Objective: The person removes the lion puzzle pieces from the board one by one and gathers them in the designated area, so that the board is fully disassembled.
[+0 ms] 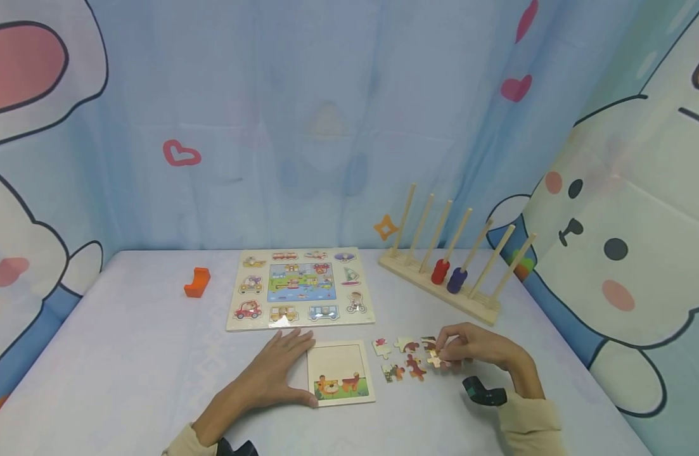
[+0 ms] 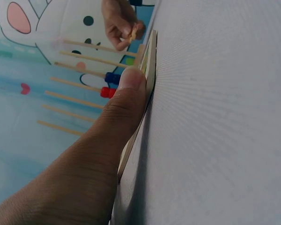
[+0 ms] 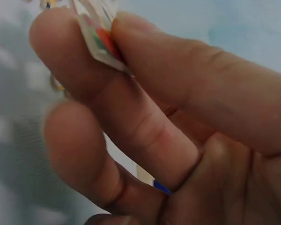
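Observation:
My left hand (image 1: 272,373) lies spread along the left side of a small wooden jigsaw tray (image 1: 338,354). Its thumb (image 2: 131,82) touches the tray's edge near the lower left corner, and the fingertips reach the upper left corner. An animal picture on green fills the tray's lower part; bare wood shows above. To the right, my right hand (image 1: 483,348) pinches a jigsaw piece (image 3: 105,44) between thumb and fingertips, raised above the table. Red and green show on the piece, mostly covered by the fingers. Loose jigsaw pieces (image 1: 416,367) lie just left of and below this hand.
Behind the tray lies a larger picture puzzle board (image 1: 246,266) with vehicles. At back right stands a wooden peg rack (image 1: 400,263) with red beads (image 1: 440,271) and blue beads (image 1: 457,280). An orange block (image 1: 198,282) sits at back left. Printed curtains enclose the table.

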The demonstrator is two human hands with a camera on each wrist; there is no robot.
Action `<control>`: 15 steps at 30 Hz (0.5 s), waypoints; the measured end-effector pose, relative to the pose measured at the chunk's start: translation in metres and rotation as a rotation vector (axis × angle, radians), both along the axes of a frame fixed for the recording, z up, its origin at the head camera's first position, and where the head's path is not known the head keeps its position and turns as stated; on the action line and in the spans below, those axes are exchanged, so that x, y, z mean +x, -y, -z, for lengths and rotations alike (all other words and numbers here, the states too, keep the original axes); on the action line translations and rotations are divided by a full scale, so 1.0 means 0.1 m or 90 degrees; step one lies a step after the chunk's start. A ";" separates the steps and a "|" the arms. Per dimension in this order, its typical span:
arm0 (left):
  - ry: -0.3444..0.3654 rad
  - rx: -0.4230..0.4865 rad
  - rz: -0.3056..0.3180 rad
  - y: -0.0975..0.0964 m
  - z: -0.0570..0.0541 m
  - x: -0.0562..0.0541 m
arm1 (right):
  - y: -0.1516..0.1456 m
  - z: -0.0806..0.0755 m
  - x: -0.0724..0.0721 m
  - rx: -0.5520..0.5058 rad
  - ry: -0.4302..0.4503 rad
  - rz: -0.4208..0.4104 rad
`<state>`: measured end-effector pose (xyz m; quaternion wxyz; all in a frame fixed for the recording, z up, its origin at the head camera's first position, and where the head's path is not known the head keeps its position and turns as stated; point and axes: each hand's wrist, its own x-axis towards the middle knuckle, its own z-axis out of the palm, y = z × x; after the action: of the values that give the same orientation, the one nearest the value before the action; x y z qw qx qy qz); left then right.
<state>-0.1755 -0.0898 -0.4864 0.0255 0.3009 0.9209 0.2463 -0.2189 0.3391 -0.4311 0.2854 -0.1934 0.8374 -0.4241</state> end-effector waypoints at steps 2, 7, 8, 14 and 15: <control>0.001 -0.001 0.000 0.00 0.00 0.00 | -0.02 0.03 -0.01 -0.007 0.004 -0.004; 0.001 -0.002 0.000 0.00 -0.01 0.00 | -0.03 0.09 -0.03 -0.017 0.018 -0.013; 0.002 -0.002 0.000 0.00 -0.01 0.00 | -0.02 0.09 -0.03 -0.016 0.018 -0.013; -0.001 -0.002 0.001 0.00 0.00 0.00 | 0.02 0.07 -0.01 0.017 -0.002 0.005; -0.001 -0.003 0.001 0.00 0.00 0.00 | 0.03 0.06 0.00 0.023 -0.005 0.008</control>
<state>-0.1753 -0.0897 -0.4860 0.0256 0.3020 0.9212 0.2440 -0.2191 0.3358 -0.4374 0.2829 -0.1847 0.8474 -0.4096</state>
